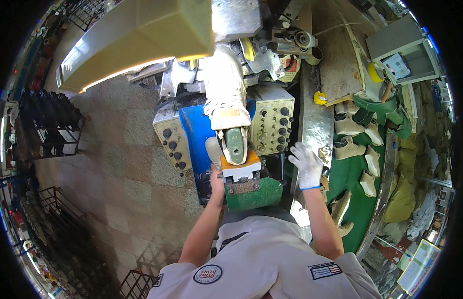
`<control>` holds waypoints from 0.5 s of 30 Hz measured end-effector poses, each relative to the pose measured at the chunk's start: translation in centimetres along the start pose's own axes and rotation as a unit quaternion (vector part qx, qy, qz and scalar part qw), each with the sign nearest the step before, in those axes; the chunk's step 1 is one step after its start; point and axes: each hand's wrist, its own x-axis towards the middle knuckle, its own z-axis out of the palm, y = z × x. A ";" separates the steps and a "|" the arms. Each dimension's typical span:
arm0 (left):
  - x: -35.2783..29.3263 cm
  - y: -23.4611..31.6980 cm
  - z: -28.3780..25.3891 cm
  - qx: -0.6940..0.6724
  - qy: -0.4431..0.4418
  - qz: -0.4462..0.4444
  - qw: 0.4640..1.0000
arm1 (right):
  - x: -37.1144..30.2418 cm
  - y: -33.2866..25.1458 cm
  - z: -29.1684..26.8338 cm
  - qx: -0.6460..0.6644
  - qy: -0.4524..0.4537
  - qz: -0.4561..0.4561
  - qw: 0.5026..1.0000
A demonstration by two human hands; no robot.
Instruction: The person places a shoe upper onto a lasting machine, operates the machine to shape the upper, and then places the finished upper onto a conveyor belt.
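A pale lace-up shoe upper (227, 89) on a green last (235, 144) sits in the machine, its toe end under bright light. The heel end rests against an orange pad (241, 162) on a metal bracket. Left of the pad, my bare left hand (217, 182) is closed around the lower end of a beige shoe piece (213, 151); the pad and bracket partly hide its fingers. My right hand (306, 166), in a white glove, is beside the machine's right control box, fingers apart and holding nothing. A black lever (283, 167) stands just left of it.
Knobbed control boxes (274, 122) flank a blue guard (194, 144). A yellow machine arm (136, 42) spans the upper left. At right, several beige shoes (348, 148) lie on a green belt (353, 172). A green curved guard (254, 194) is close to my body. Dark racks (52, 124) stand left.
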 end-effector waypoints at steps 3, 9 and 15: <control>1.9 -3.4 3.1 -0.031 0.036 0.049 0.998 | -0.8 -1.6 -2.8 -0.034 0.023 -0.008 0.999; 1.6 -1.0 -2.3 -0.048 0.007 0.075 0.996 | -1.6 -2.3 -0.2 -0.032 -0.063 0.022 0.997; -8.3 12.9 -19.6 -0.088 -0.078 -0.007 0.993 | -4.8 -3.5 2.5 -0.059 -0.157 0.020 0.986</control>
